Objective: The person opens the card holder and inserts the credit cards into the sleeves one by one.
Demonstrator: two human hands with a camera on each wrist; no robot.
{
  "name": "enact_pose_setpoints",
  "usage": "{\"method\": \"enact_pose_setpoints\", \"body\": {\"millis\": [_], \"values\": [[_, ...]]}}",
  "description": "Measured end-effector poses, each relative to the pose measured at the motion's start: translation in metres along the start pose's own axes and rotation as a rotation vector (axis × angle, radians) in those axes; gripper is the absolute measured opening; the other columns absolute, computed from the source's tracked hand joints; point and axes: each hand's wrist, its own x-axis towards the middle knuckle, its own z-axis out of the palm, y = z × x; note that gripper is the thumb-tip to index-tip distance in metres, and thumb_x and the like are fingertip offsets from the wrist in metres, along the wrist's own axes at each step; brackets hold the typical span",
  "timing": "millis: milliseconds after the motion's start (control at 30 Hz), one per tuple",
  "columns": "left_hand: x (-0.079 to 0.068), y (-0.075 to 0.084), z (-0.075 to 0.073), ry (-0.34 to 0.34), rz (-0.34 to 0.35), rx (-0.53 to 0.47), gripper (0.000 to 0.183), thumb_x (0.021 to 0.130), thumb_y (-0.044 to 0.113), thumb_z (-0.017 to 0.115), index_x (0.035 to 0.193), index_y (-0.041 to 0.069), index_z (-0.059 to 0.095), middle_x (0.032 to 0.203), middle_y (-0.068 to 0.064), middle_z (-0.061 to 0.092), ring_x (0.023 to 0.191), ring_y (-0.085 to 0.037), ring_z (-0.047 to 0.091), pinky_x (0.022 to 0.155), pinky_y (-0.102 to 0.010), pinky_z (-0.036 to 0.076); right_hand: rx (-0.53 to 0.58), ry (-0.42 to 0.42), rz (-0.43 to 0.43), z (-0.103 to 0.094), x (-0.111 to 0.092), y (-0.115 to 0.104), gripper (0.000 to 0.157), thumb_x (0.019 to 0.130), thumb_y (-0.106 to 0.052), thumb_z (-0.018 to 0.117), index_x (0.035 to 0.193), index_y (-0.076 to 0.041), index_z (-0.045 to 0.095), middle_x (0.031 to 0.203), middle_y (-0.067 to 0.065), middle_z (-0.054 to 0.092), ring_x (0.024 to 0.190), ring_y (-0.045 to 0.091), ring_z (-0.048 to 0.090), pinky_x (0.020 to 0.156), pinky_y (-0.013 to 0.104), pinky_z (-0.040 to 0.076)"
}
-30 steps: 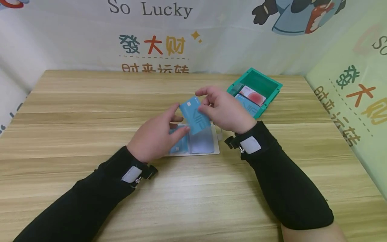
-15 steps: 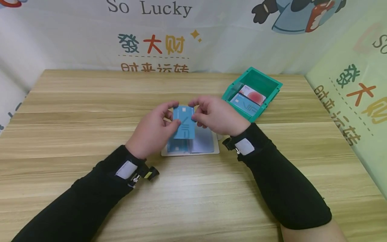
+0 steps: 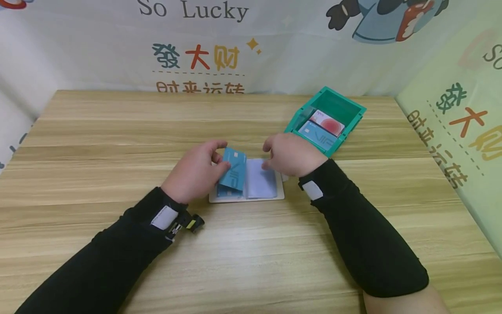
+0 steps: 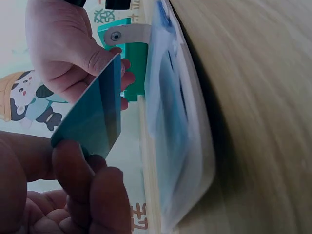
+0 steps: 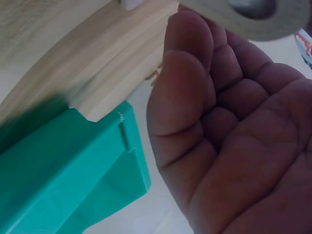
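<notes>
My left hand (image 3: 197, 169) pinches a blue VIP card (image 3: 234, 170) between thumb and fingers. That card is tilted above the left side of an opened card holder (image 3: 279, 192), where another blue card (image 3: 224, 192) lies in a clear sleeve. In the left wrist view the held card (image 4: 95, 114) stands apart from the holder's sleeves (image 4: 168, 107). My right hand (image 3: 295, 153) hovers by the right-hand sleeve (image 3: 260, 181), fingers loosely bent, with nothing seen in it. The holder's snap strap (image 5: 265, 17) crosses in front of it in the right wrist view.
A green box (image 3: 332, 150) stands behind and to the right, close to my right hand. Inside it lie a blue VIP card (image 3: 318, 135) and a white card with a red circle (image 3: 327, 122). A printed cloth (image 3: 290, 65) hangs behind the wooden table (image 3: 251, 257).
Both hands held the blue card half a second ago. The right hand has since let go and moved right, while the left has lowered the card towards the holder's left side.
</notes>
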Motion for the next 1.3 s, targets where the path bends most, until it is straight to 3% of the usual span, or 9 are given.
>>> {"method": "enact_pose_setpoints", "body": {"millis": [200,600,1067,1300], "values": [[0.002,-0.004,0.002,-0.024,-0.018,0.035,0.049,0.094,0.022,0.057,0.138,0.007,0.042,0.089,-0.004,0.057,0.057,-0.018,0.050,0.047,-0.031,0.040,0.008,0.000,0.032,0.003,0.003,0.005,0.043,0.083,-0.034,0.070,0.118,-0.008,0.063,0.102,0.004,0.064,0.077,0.015,0.056,0.071,0.030,0.051],[0.005,-0.008,0.006,-0.067,0.022,0.087,0.047,0.095,0.020,0.054,0.138,0.004,0.042,0.093,-0.003,0.059,0.059,-0.015,0.052,0.050,-0.031,0.043,-0.015,-0.038,0.066,0.005,0.004,0.008,0.040,0.081,-0.034,0.073,0.111,-0.008,0.066,0.098,0.005,0.064,0.077,0.017,0.055,0.070,0.030,0.051],[0.003,-0.006,0.010,-0.072,0.037,0.147,0.047,0.095,0.021,0.054,0.138,0.006,0.042,0.106,-0.007,0.059,0.056,-0.015,0.051,0.049,-0.031,0.044,-0.014,-0.058,0.068,0.006,0.006,0.009,0.038,0.082,-0.033,0.072,0.111,-0.009,0.066,0.096,0.004,0.064,0.078,0.018,0.055,0.071,0.030,0.050],[0.005,-0.007,0.015,-0.067,0.049,0.183,0.048,0.094,0.021,0.055,0.137,0.004,0.043,0.100,-0.005,0.058,0.061,-0.015,0.051,0.054,-0.032,0.044,-0.022,-0.056,0.071,0.006,0.005,0.008,0.038,0.082,-0.033,0.072,0.111,-0.010,0.066,0.096,0.004,0.064,0.077,0.018,0.055,0.069,0.030,0.050]]}}
